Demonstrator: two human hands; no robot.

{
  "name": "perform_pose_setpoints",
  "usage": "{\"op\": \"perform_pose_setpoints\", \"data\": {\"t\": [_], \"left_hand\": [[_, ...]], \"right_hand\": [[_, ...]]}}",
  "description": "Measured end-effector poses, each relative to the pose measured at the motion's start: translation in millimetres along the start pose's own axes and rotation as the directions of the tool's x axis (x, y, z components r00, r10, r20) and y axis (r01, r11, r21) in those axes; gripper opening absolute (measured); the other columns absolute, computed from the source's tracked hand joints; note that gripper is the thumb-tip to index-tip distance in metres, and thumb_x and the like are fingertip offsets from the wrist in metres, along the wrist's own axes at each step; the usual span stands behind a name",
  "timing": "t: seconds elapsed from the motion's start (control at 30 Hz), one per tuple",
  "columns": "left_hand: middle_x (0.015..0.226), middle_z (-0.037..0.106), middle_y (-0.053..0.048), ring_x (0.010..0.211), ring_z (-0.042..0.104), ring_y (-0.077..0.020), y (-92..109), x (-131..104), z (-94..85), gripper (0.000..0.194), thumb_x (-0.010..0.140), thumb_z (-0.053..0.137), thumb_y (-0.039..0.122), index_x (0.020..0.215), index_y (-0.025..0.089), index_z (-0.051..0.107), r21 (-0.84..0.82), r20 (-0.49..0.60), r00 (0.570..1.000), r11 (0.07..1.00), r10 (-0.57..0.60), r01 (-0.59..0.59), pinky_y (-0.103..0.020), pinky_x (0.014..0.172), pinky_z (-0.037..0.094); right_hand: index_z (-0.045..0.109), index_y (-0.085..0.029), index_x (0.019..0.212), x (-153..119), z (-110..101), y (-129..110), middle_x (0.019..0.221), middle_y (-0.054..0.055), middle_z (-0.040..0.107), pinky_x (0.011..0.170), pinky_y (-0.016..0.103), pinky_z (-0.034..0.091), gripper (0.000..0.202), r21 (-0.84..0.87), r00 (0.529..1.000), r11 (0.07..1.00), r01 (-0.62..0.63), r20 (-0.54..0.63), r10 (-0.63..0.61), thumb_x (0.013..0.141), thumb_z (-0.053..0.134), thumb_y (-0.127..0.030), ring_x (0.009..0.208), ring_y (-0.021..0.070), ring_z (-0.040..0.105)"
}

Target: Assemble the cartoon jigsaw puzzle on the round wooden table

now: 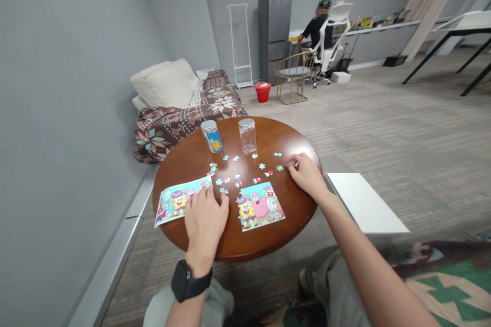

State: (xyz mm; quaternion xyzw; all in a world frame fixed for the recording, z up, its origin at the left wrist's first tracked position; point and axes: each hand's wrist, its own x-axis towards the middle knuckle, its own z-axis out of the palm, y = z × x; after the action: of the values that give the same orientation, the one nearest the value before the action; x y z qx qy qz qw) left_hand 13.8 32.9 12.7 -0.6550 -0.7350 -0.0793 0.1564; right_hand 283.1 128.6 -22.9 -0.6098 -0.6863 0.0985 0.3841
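My left hand (206,214) rests with its fingers stretched over the right end of a printed cartoon picture sheet (169,203). To its right lies a partly joined jigsaw puzzle (260,206) with the same cartoon figures. My right hand (305,171) is at the table's right side, thumb and fingertips brought together; what is between them, if anything, is too small to make out. A loose puzzle piece (280,168) lies just left of it, and another puzzle piece (262,166) is farther left. Several more pieces are scattered above the joined part.
Two lidded jars, one with a blue-yellow label (214,140) and one clear jar (248,138), stand at the back of the round wooden table (245,245). A white board-like surface (364,202) is at the right. Beyond are a covered sofa (184,107), red bucket (263,93) and seated person (316,30).
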Motion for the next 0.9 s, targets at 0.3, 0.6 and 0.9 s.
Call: {"op": "perform_pose_setpoints", "data": {"t": [0.3,0.6,0.9], "left_hand": [[0.101,0.071,-0.018,0.092,0.063,-0.0312,-4.0,-7.1,-1.5,0.044,0.091,0.039,0.037,0.100,0.008,0.070,0.073,-0.034,0.999,0.997,0.024,-0.022,-0.041,0.086,0.046],[0.098,0.069,-0.018,0.091,0.061,-0.0314,-6.8,0.2,3.6,0.043,0.090,0.039,0.036,0.100,0.007,0.069,0.071,-0.038,0.999,0.997,0.001,0.002,-0.041,0.083,0.047],[0.104,0.064,-0.022,0.097,0.058,-0.0333,-4.9,-4.1,12.6,0.047,0.092,0.039,0.035,0.114,0.000,0.062,0.011,-0.038,0.999,0.999,-0.031,0.032,-0.044,0.084,0.047]], "right_hand": [[0.066,-0.017,0.084,2.8,2.3,6.3,0.073,0.003,0.060,0.074,0.029,0.044,0.019,-0.065,0.997,0.997,0.040,0.073,-0.035,0.081,0.047,-0.015,0.074,0.0180,0.057],[0.065,-0.017,0.084,0.9,1.1,5.0,0.073,0.003,0.061,0.074,0.029,0.043,0.019,-0.077,0.996,0.997,0.031,0.087,-0.025,0.081,0.047,-0.014,0.074,0.0187,0.058],[0.066,-0.017,0.085,-0.1,-1.6,2.2,0.076,0.004,0.064,0.072,0.030,0.042,0.020,-0.084,0.993,0.996,0.004,0.120,0.006,0.081,0.047,-0.017,0.076,0.0193,0.059]]}}
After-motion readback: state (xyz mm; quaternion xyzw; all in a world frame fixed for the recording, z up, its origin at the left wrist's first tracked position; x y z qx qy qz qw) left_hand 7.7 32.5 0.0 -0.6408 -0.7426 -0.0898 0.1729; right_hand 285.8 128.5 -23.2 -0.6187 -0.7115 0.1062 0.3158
